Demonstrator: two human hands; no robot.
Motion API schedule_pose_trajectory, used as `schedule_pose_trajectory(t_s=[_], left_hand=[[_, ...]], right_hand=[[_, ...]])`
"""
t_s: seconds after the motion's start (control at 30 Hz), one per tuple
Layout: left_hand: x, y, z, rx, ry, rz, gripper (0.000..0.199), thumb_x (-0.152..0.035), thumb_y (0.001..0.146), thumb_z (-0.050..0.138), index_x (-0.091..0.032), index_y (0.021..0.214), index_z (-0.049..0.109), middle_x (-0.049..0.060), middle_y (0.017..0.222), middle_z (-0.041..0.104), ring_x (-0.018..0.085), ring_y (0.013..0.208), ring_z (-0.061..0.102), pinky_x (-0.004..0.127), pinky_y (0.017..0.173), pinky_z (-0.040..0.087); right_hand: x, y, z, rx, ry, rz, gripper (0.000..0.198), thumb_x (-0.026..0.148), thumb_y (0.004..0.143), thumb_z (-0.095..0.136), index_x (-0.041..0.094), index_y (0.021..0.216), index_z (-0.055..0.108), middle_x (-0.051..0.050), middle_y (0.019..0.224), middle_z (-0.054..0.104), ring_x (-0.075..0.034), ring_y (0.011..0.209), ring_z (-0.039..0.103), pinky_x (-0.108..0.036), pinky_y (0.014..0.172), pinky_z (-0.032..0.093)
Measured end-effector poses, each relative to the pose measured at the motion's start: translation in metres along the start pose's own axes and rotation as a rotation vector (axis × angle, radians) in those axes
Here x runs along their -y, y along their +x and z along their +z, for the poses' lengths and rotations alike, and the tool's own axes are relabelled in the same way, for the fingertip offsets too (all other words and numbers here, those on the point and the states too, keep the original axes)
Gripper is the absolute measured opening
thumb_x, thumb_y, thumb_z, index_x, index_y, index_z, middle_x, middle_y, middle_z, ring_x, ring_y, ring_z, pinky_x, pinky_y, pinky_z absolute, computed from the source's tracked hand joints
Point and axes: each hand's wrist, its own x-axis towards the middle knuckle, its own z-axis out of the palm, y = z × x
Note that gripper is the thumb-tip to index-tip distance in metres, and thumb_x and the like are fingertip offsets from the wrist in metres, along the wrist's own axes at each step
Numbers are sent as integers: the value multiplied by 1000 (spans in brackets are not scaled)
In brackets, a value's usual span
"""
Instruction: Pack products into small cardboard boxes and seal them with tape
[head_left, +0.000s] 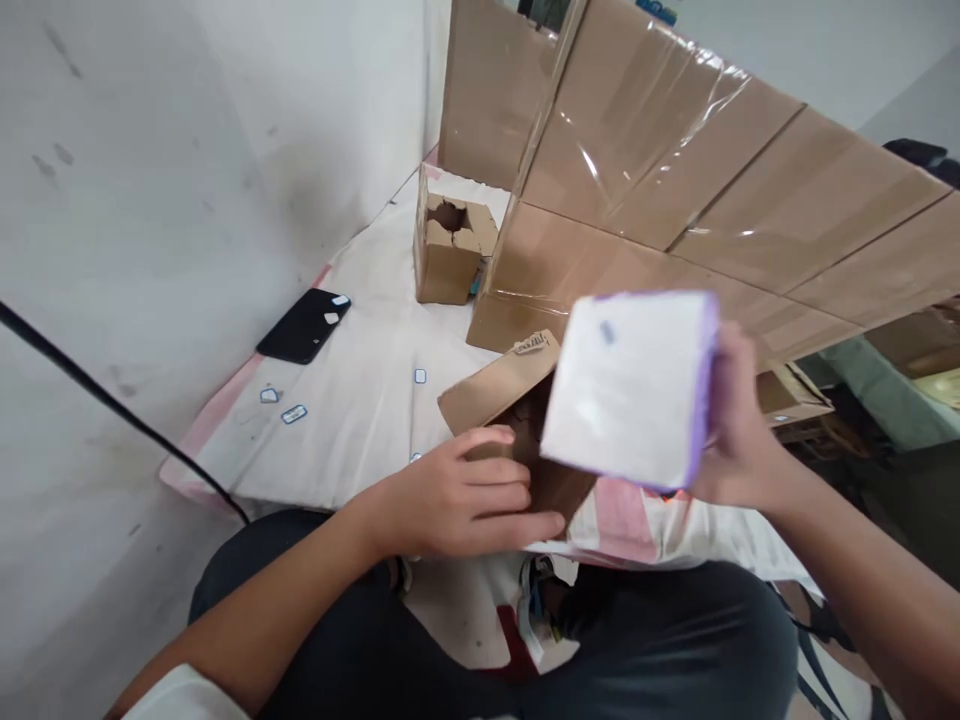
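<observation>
My right hand (735,420) grips a white block-shaped package with purple sides (626,390), raised in front of me. Its fingers curl behind the purple edge, partly hidden. My left hand (480,495) lies across the near side of a small open cardboard box (495,385), fingers hooked over its rim. The box's flap is folded up, with a handwritten label (531,343) on it, and its inside looks dark. The package overlaps the right part of the box in view, so I cannot tell whether they touch.
Tall taped cardboard panels (660,170) stand across the back and right. Another small box with a torn top (454,250) sits farther off. A black flat device (304,325) and several small labels (295,413) lie on the white cloth (360,400). A black cable (120,405) runs along the left.
</observation>
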Motion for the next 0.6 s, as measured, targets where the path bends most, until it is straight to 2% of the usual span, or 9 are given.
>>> schedule_pose_trajectory(t_s=[0.1, 0.17, 0.23, 0.33, 0.4, 0.5, 0.6], left_hand=[[9, -7, 1, 85, -18, -4, 29, -34, 99, 46, -19, 118, 63, -1, 78, 68, 14, 73, 59, 38, 89, 43], [13, -10, 2, 124, -42, -10, 31, -40, 98, 44, -20, 112, 64, 0, 78, 66, 15, 69, 55, 37, 76, 39], [14, -12, 4, 141, -50, -17, 28, -39, 95, 46, -20, 105, 64, 1, 82, 67, 16, 72, 57, 37, 71, 35], [14, -13, 5, 178, -45, -23, 23, -37, 91, 50, -20, 98, 63, 2, 92, 71, 18, 92, 62, 38, 75, 34], [14, -14, 6, 206, -23, -21, 22, -37, 90, 50, -20, 96, 62, 2, 90, 71, 20, 101, 62, 40, 85, 36], [15, -20, 8, 151, 67, 17, 26, -38, 94, 43, -20, 93, 63, 1, 80, 68, 19, 95, 62, 42, 99, 36], [16, -26, 9, 5, 242, 99, 30, -34, 98, 39, -21, 89, 64, 0, 87, 70, 16, 87, 59, 37, 87, 39]], right_hand=[[4, 4, 1, 66, 52, -28, 94, 23, 73, 73, 34, 150, 20, -14, 139, 42, -40, 128, 48, -55, 103, 46], [6, 6, 4, 222, 82, 33, 89, 17, 75, 68, 31, 150, 24, -12, 134, 46, -36, 122, 53, -48, 97, 50], [7, 8, 5, 308, 97, 82, 87, 15, 75, 67, 30, 150, 26, -11, 131, 49, -33, 118, 56, -43, 95, 52], [7, 11, 4, 370, 98, 98, 81, 13, 74, 66, 30, 145, 32, -9, 128, 52, -31, 116, 56, -40, 93, 52], [6, 14, 2, 385, 93, 89, 81, 12, 73, 66, 31, 145, 33, -8, 128, 53, -30, 117, 56, -40, 94, 52], [5, 18, 3, 407, 90, 56, 81, 14, 73, 67, 31, 144, 33, -8, 129, 53, -31, 118, 56, -41, 96, 51], [7, 21, 7, 444, 79, 20, 77, 15, 72, 69, 28, 141, 38, -9, 127, 54, -32, 116, 56, -43, 95, 51]])
